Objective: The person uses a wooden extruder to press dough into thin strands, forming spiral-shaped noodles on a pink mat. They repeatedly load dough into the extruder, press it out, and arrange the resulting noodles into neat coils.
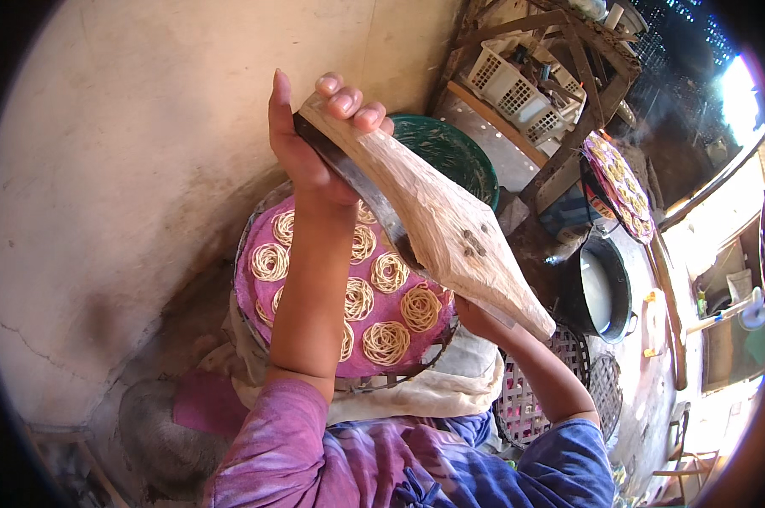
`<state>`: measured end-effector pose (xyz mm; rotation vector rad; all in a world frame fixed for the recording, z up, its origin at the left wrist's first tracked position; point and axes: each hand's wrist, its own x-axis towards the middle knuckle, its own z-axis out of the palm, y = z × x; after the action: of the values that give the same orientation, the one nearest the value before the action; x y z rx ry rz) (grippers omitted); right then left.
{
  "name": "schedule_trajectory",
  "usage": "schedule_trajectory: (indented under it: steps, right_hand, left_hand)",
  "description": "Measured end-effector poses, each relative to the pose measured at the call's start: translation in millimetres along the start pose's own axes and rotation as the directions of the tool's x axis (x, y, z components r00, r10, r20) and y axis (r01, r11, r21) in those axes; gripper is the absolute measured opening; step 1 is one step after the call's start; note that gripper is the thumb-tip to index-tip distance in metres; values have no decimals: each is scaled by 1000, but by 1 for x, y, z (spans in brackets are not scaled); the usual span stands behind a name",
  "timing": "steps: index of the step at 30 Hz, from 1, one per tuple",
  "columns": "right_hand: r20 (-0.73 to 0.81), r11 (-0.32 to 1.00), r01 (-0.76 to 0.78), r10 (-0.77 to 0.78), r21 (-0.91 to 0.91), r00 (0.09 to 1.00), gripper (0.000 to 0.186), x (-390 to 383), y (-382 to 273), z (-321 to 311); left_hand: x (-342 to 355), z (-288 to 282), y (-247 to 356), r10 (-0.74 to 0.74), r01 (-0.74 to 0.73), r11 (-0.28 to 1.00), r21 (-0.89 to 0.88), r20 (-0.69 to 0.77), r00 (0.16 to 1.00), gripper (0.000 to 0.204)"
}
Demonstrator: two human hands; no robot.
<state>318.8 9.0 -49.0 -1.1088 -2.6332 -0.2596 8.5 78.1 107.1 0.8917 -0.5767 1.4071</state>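
My left hand is closed around the upper end of a long, pale wooden tool, which slants down to the right, a dark metal strip along its underside and several dark fasteners in its wide part. My right hand is beneath the tool's lower end, its fingers hidden behind the wood. Below, a round tray covered in pink cloth bears several coiled nests of pale strands, partly hidden by my left forearm and the tool.
A green basin stands behind the tray. To the right are white plastic baskets on a wooden rack, a second pink tray, a dark pot of whitish liquid and woven trays. A plain wall borders the left.
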Motion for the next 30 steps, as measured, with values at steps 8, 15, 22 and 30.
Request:
schedule_trajectory:
  steps: [8, 15, 22, 30]
  right_hand:
    - [-23, 992, -25, 28, 127, 999, 38, 16, 0, -23]
    - [-77, 972, 9, 9, 234, 997, 41, 45, -7, -5]
    - [-32, 959, -17, 27, 281, 999, 45, 31, 0, -4]
    - [40, 844, -154, 156, 514, 987, 52, -5, 10, 10]
  left_hand:
    - [1, 1, -18, -2, -3, 996, -91, -59, 998, 46]
    - [0, 6, -13, -9, 9, 1000, 24, -7, 1000, 45]
    - [-4, 8, -10, 1, -1, 1000, 10, -52, 999, 45]
    - [-1, 1, -28, -20, 13, 997, -79, -95, 995, 43]
